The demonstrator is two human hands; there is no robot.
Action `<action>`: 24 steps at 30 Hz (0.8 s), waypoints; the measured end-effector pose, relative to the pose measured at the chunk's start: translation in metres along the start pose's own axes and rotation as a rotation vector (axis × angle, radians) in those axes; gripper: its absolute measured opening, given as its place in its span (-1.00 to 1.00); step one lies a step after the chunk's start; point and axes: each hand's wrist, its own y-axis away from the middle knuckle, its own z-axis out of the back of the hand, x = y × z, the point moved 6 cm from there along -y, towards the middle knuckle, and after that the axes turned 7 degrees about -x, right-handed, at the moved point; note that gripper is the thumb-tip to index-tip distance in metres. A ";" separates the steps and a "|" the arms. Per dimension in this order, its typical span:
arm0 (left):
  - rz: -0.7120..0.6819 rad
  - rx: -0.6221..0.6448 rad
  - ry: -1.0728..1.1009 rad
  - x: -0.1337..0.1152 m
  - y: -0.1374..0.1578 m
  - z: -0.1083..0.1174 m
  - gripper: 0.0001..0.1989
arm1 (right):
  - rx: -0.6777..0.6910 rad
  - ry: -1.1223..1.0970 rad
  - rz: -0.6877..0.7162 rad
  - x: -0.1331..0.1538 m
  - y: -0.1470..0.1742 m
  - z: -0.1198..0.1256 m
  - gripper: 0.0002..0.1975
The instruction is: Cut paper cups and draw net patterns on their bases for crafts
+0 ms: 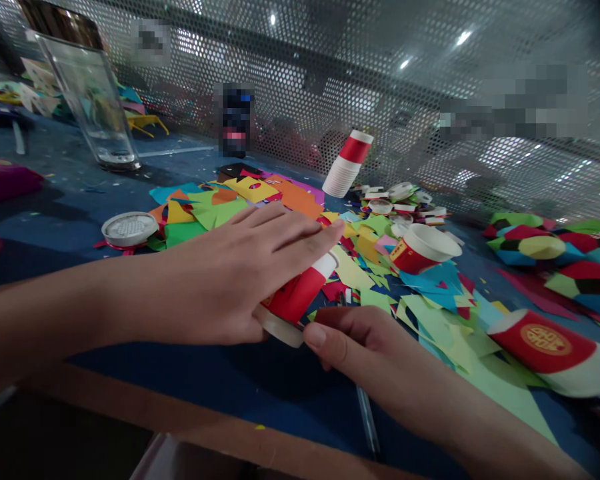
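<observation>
A red and white paper cup lies tilted on its side near the table's front edge. My left hand is laid over it, fingers stretched along its far side and thumb by its near end, holding it down. My right hand is closed beside the cup's near end, with the thumb tip against the cup's edge. A thin dark line shows at the thumb tip; whether it is a blade or a slit I cannot tell. The curled fingers of that hand are partly hidden.
Coloured paper scraps cover the middle of the blue table. Other paper cups and a cup stack stand around, with a cup lying on its side at right. A pen-like stick, white lid and tall glass are there too.
</observation>
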 end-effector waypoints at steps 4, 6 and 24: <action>0.049 -0.002 0.109 0.005 0.000 0.000 -0.12 | -0.035 -0.029 0.052 -0.001 0.000 0.004 -0.40; 0.071 -0.039 0.224 0.010 0.000 0.001 -0.03 | -0.035 -0.104 0.116 -0.002 0.001 0.007 -0.39; 0.125 -0.062 0.342 0.024 -0.001 -0.002 -0.17 | 0.007 -0.292 0.186 -0.007 -0.001 0.013 -0.44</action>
